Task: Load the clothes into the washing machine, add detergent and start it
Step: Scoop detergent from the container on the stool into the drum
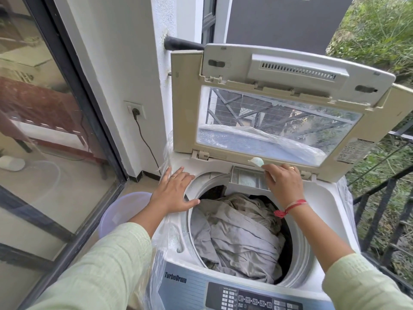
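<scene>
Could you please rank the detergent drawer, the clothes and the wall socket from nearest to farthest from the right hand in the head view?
1. detergent drawer: just under the right hand, at the back rim.
2. clothes: down in the drum.
3. wall socket: far left, on the wall.

One washer [330, 198], with one lid [279, 63], one drawer [248, 179] at its twelve o'clock and one panel [245, 296] at six. One scoop [257, 162]. Two hands, the left hand [174, 191] and the right hand [283, 186], bearing two rings [173, 176], one each, and one red thread [290, 206]. One basin [125, 209] at the washer's nine o'clock, one socket [135, 110] at eleven. The clothes [239, 233] lie in one heap, its pieces uncountable.
</scene>
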Tool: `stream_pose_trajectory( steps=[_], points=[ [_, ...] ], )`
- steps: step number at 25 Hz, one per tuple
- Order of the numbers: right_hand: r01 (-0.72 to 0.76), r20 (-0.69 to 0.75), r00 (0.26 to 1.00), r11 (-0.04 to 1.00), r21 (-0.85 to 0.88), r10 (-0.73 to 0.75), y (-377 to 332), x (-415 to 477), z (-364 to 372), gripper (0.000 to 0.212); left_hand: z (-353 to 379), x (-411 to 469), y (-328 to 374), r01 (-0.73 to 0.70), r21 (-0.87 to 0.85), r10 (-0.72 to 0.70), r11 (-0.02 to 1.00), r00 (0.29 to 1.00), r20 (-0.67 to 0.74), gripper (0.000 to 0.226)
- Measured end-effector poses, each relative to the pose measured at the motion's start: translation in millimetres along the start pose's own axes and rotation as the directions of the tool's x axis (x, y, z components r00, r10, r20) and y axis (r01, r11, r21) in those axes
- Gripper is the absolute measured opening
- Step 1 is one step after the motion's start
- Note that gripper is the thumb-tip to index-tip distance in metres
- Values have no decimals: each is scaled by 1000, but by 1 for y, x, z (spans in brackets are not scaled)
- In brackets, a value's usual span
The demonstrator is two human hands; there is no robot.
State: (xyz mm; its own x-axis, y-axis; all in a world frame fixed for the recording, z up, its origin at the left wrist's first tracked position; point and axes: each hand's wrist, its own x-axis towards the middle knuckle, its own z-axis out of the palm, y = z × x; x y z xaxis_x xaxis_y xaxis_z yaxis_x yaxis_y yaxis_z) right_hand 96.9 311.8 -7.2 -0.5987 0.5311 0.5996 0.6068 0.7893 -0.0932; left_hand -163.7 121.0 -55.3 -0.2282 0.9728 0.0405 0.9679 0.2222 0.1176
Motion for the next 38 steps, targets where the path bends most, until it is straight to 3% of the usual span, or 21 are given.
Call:
stream_pose_trajectory(
  steps=[3,6,11,14,16,17,20,23,24,25,26,27,28,29,30,31,33,38],
  points=[
    [-40,-61,997,995,95,46,-4,6,-10,14,0,0,0,-1,15,1,1000,1000,4,94],
    [-219,217,959,960,173,180,-5,-7,-1,12,1,-2,-1,-9,3,9,1000,1000,4,95],
    [-73,3,997,994,84,73,7,0,-13,10,2,1,-1,-6,18,6,1000,1000,-14,96],
    [-136,155,978,991,-20,137,2,-6,-3,12,1,0,0,-6,31,6,999,1000,-4,95],
    [-97,133,986,995,-33,101,-1,-15,3,13,2,-1,0,-3,20,4,1000,999,-33,94],
    [-115,123,986,993,-11,116,-2,-14,5,14,2,0,-1,-3,23,4,1000,999,-46,93],
    [-409,185,909,887,216,374,-2,-14,7,15,4,1,-1,-11,20,11,1000,1000,-23,91],
    [-332,117,942,921,204,314,0,-23,8,15,2,1,0,-2,42,4,999,999,-32,91],
    [-369,117,929,901,228,351,0,-24,5,15,2,2,-1,-10,49,11,999,1000,-14,90],
    [-443,127,896,840,314,425,-2,-25,2,15,4,1,-1,-7,47,8,999,1000,-24,89],
    [-561,172,815,677,477,553,-2,-24,2,15,4,0,0,5,40,-3,999,999,-39,87],
    [-678,317,643,327,658,697,-2,-18,-1,14,4,1,0,8,33,-7,999,999,-44,86],
    [-678,560,413,-167,715,718,-4,-14,-6,11,4,2,0,3,28,-1,1000,999,-46,86],
    [-569,772,223,-564,599,595,-7,-16,-10,9,6,2,-1,-3,26,4,1000,999,-48,86],
    [-449,883,121,-769,456,453,-8,-25,-11,12,7,1,-1,-4,27,6,1000,998,-55,86],
    [-373,929,66,-855,361,364,-10,-37,-11,14,8,0,-1,-1,29,3,1000,998,-56,87],
    [-279,948,19,-909,310,318,-21,-59,-9,16,8,1,-2,5,33,-3,999,999,-49,89],
    [-94,962,-2,-958,272,274,-27,-93,-5,21,13,-1,-2,4,140,-5,990,1000,2,80]
  ],
)
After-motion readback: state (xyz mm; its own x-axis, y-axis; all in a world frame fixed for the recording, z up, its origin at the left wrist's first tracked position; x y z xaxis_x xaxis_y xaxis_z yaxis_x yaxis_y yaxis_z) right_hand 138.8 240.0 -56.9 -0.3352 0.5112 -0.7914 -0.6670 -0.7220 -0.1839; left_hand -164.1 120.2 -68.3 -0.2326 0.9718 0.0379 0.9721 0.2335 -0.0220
